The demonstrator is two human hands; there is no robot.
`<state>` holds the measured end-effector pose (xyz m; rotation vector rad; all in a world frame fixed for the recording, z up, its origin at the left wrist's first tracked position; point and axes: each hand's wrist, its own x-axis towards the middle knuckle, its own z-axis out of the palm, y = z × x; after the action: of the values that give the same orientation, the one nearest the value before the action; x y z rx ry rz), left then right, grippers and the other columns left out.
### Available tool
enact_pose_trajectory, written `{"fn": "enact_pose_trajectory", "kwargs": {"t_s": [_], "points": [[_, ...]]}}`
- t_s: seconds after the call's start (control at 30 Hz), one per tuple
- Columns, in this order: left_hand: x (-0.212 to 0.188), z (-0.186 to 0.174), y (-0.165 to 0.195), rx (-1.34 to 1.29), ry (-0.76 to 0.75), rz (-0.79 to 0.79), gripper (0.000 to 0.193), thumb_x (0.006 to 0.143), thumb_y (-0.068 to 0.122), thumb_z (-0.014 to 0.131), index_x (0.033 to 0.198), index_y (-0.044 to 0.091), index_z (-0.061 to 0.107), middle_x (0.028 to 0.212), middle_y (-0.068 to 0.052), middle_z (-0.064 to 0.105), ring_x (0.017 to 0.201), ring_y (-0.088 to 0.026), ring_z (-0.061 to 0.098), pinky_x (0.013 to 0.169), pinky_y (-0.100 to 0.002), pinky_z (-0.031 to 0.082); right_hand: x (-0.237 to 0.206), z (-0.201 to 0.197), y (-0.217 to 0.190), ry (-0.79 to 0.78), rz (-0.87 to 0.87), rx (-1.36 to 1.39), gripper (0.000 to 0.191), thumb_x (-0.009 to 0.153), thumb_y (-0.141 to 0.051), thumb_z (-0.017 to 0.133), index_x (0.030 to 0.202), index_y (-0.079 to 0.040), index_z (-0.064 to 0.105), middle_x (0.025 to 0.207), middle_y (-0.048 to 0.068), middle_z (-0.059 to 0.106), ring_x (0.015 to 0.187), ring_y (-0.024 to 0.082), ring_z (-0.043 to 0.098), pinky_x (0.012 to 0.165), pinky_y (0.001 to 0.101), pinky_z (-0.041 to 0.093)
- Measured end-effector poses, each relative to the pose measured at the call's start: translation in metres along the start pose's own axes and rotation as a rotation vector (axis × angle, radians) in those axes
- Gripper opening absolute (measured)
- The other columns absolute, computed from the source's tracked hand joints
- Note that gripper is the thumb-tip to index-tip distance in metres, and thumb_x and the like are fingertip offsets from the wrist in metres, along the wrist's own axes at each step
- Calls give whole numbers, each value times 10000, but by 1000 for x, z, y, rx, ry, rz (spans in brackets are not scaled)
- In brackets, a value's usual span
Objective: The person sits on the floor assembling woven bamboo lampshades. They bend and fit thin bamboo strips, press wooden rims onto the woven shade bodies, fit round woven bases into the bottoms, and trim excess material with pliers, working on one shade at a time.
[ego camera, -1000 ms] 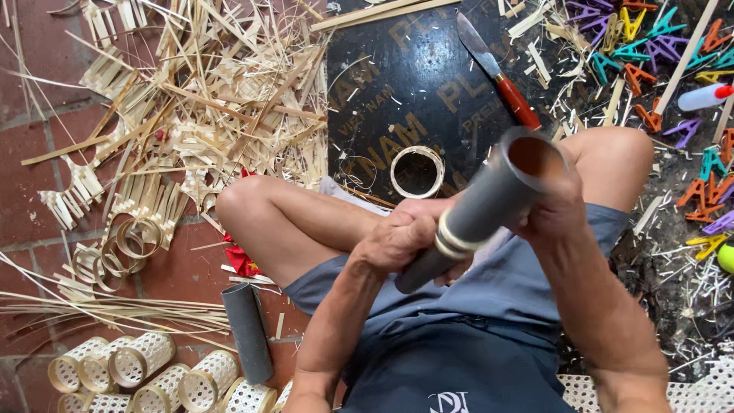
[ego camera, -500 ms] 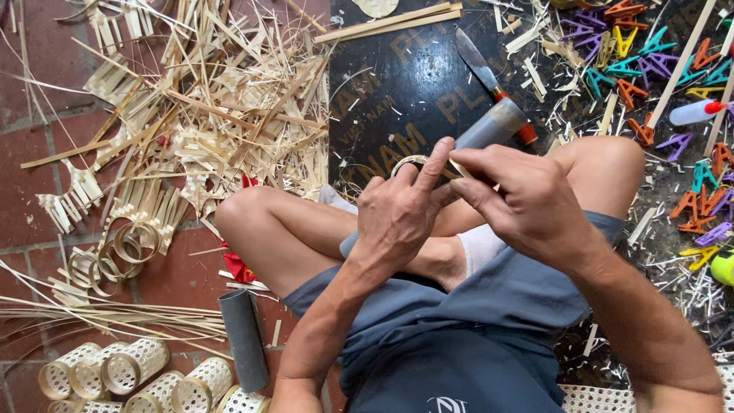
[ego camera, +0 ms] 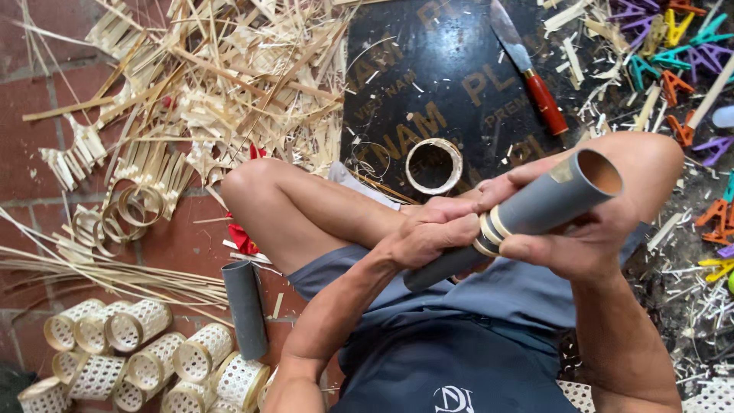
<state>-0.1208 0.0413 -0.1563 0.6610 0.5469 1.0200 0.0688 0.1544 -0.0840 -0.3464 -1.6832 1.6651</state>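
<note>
A: Item one, centre of lot?

B: Grey plastic pipe (ego camera: 527, 214), held tilted over the lap, open mouth toward 2 o'clock. Pale bamboo strip ring (ego camera: 489, 229) wrapped round its middle.

A: Hands?

B: Left hand (ego camera: 428, 233) closed round the lower pipe, fingertips against the ring. Right hand (ego camera: 581, 237) cupped under the upper pipe, thumb on top, fingers curled round it. Neither spread.

A: Handling note?

B: My judgement: keep the pipe steady in the right hand and press evenly round the ring with the left, so it sits square on the pipe, not skewed.

A: Surroundings?

B: Loose bamboo ring (ego camera: 433, 165) at 12 o'clock, on a dark board (ego camera: 428, 69). Red-handled knife (ego camera: 530, 69) at 1 o'clock. Heap of bamboo slivers (ego camera: 222, 84) at 10 to 11 o'clock. Second grey pipe (ego camera: 246, 307) on the brick floor (ego camera: 46, 46) at 8 o'clock; woven bamboo cylinders (ego camera: 145, 359) beyond it. Coloured plastic clips (ego camera: 673, 46) at 2 o'clock.
</note>
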Motion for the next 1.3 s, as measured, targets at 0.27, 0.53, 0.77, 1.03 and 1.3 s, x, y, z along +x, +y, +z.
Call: {"fn": "enact_pose_trajectory", "kwargs": {"t_s": [0.27,0.53,0.77,1.03,1.3], "points": [[16,-21,-4,-98,121,97,470,1112,473,533,1163,17,633,904,-98,620,724,-141,615,589,-274,503,36,29,46,243,192,130,501,859,-69,757,1300,65,559,1001,164,707,937,248,740,1007,427,625],[-19,-80,64,367,472,214,536,1071,540,500,1265,52,612,858,-1,594,744,-81,572,615,-246,481,64,40,84,-55,-43,-580,266,917,-20,756,1170,10,679,1236,199,671,1133,316,679,973,360,543],[-33,-213,136,1189,775,178,497,1105,572,552,1152,95,683,868,-25,631,763,-102,608,657,-327,504,76,32,106,35,-138,-756,125,966,63,791,1066,31,723,1027,140,714,870,237,658,794,321,490],[-30,-296,177,2123,1079,83,448,897,393,808,1120,22,694,1044,-205,656,952,-398,603,786,-551,458,37,36,102,237,-50,-343,65,989,67,700,1040,30,683,1016,123,701,911,191,689,820,308,568],[-20,-4,84,802,541,402,310,1112,186,576,1256,-77,652,1104,-171,716,862,-174,596,801,-315,500,16,69,78,181,-232,-614,160,927,-105,811,1034,-53,704,942,91,698,815,271,693,708,400,542]]}}
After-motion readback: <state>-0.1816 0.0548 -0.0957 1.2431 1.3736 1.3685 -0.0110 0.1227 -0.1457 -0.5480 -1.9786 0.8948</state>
